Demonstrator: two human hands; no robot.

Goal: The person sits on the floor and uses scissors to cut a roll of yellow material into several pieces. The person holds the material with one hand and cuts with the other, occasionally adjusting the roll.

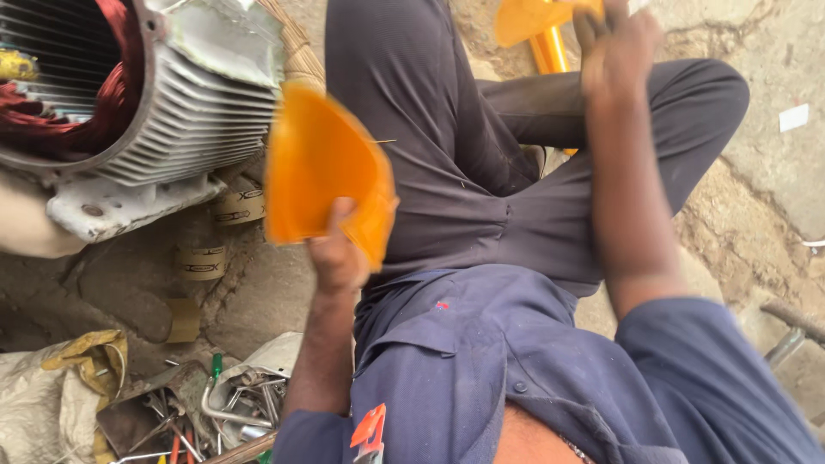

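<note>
The orange sheet [322,167], thin and stiff-looking, is held up just right of the finned motor housing [185,103], which serves as the landmark here. The left hand [339,249] is clamped on the sheet's lower edge, thumb over the front face; the sheet looks bent or folded along one side, though whether it has been cut or shaped I cannot tell. Well to the right of the housing, the right hand [614,47] is closed on a second orange piece [533,19] at the top edge, beside a yellow-orange bar [550,51].

Inside the housing, red-brown copper windings [103,94] already sit in the slots. Neither orange piece touches the motor, so by my reading any fitting of them remains undone.

Below the housing lie tape rolls [206,258], and further down a tray of hand tools [215,404] beside a crumpled yellow cloth [90,357].
</note>
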